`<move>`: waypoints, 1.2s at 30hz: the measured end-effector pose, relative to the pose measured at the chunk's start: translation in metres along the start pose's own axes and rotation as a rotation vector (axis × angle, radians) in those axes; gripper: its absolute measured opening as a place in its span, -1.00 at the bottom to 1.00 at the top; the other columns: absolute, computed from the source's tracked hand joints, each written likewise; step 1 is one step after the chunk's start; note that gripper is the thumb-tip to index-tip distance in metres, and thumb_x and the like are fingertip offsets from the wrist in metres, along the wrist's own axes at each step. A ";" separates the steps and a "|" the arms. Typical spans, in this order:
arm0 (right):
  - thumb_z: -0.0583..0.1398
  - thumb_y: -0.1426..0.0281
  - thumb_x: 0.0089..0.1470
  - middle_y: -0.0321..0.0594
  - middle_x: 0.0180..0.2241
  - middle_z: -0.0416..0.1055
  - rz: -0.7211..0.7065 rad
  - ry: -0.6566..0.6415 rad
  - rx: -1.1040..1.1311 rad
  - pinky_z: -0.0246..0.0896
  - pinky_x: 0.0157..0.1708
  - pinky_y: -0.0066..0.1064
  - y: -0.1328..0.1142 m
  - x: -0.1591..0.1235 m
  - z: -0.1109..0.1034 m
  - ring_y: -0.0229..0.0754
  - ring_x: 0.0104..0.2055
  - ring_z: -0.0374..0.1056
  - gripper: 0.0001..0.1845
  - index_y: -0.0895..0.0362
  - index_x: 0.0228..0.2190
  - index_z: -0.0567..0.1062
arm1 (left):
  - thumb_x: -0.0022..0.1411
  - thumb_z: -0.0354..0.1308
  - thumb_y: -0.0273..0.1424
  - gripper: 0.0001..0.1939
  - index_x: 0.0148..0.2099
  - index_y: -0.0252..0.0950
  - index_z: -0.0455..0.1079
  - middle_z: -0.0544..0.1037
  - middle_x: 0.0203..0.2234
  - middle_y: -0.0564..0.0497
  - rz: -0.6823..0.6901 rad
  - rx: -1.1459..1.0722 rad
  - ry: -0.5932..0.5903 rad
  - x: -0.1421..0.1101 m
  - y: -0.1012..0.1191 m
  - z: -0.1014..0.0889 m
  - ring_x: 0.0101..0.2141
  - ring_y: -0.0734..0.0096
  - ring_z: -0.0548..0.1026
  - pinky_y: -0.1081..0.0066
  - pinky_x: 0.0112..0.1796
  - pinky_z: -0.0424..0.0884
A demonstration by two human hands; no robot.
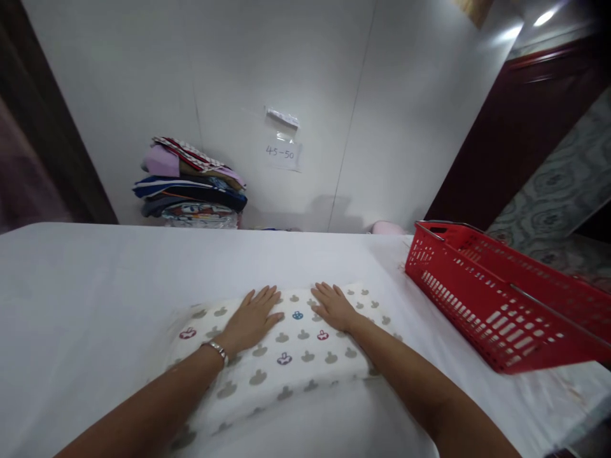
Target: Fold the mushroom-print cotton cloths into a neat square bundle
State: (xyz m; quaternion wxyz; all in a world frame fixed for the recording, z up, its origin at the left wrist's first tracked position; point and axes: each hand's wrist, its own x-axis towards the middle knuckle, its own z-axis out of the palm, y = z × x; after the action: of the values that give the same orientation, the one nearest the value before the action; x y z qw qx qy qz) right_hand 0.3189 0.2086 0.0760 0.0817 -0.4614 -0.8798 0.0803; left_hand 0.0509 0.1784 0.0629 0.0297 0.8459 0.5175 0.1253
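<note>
Forearms (153,407) lead to our left hand (248,323) and right hand (337,310), fingers spread, both touching patterned cloth (305,346), long axis left-to-right.

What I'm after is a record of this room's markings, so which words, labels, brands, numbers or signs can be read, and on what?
"45-50": handwritten on the paper sheet on the wall.
Too small and blurred to read: the marks on the white strip above it.
No readable text: the red basket and the patterned cloth.
</note>
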 end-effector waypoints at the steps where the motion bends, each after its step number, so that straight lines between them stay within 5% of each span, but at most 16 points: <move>1: -0.11 0.12 0.21 -0.09 0.28 -0.15 0.010 -0.032 0.002 -0.41 0.21 -0.07 -0.001 0.000 0.001 -0.05 0.31 -0.30 -0.39 0.12 0.20 0.06 | 0.30 -0.26 -0.05 -0.38 0.27 -0.26 0.05 0.08 0.24 -0.07 -0.002 0.005 -0.006 0.002 -0.001 0.001 0.23 0.21 -0.01 0.11 0.18 -0.16; 8: -0.12 0.05 0.19 -0.12 0.30 -0.29 0.077 -0.011 -0.007 -0.49 0.22 -0.08 0.005 -0.014 -0.012 -0.07 0.32 -0.42 -0.33 0.11 0.23 0.01 | 0.25 -0.22 0.01 -0.36 0.26 -0.22 0.08 0.04 0.25 -0.06 -0.006 0.035 0.009 -0.007 -0.002 -0.014 0.24 0.16 -0.03 0.09 0.18 -0.16; 15: -0.18 -0.05 0.16 -0.13 0.30 -0.27 0.445 -0.040 -0.027 -0.43 0.21 -0.05 0.050 -0.063 -0.013 -0.08 0.32 -0.39 -0.24 0.14 0.23 -0.02 | 0.21 -0.24 0.07 -0.28 0.28 -0.22 0.04 0.00 0.26 -0.06 -0.141 0.102 -0.031 -0.052 -0.028 -0.015 0.24 0.13 -0.04 0.08 0.17 -0.12; 24: -0.16 -0.02 0.17 -0.09 0.30 -0.24 0.481 -0.080 -0.033 -0.42 0.20 -0.05 0.042 -0.062 -0.023 -0.07 0.32 -0.37 -0.28 0.12 0.22 0.00 | 0.22 -0.24 0.06 -0.30 0.28 -0.22 0.03 -0.01 0.26 -0.07 -0.158 0.024 -0.083 -0.050 -0.021 -0.030 0.24 0.12 -0.06 0.07 0.16 -0.10; 30: -0.17 0.03 0.19 -0.15 0.30 -0.24 0.508 -0.028 -0.073 -0.40 0.20 -0.01 0.041 -0.111 -0.012 -0.09 0.32 -0.38 -0.33 0.08 0.23 -0.03 | 0.22 -0.24 0.08 -0.29 0.30 -0.17 -0.01 -0.03 0.27 -0.01 -0.195 0.031 -0.037 -0.097 -0.022 -0.037 0.25 0.16 -0.08 0.12 0.18 -0.14; 36: -0.14 0.11 0.22 -0.16 0.29 -0.21 0.544 -0.080 -0.025 -0.29 0.19 -0.02 0.044 -0.126 -0.015 -0.10 0.32 -0.35 -0.40 0.05 0.22 0.01 | 0.23 -0.28 0.06 -0.28 0.29 -0.25 0.00 -0.05 0.27 -0.06 -0.223 0.054 -0.165 -0.113 -0.022 -0.042 0.26 0.18 -0.11 0.13 0.18 -0.17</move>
State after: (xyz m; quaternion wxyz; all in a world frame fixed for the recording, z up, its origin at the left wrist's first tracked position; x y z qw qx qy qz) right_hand 0.4282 0.1307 0.0722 0.0167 -0.6780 -0.7271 0.1066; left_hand -0.0271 0.0858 0.0788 0.0630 0.7911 0.6073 0.0374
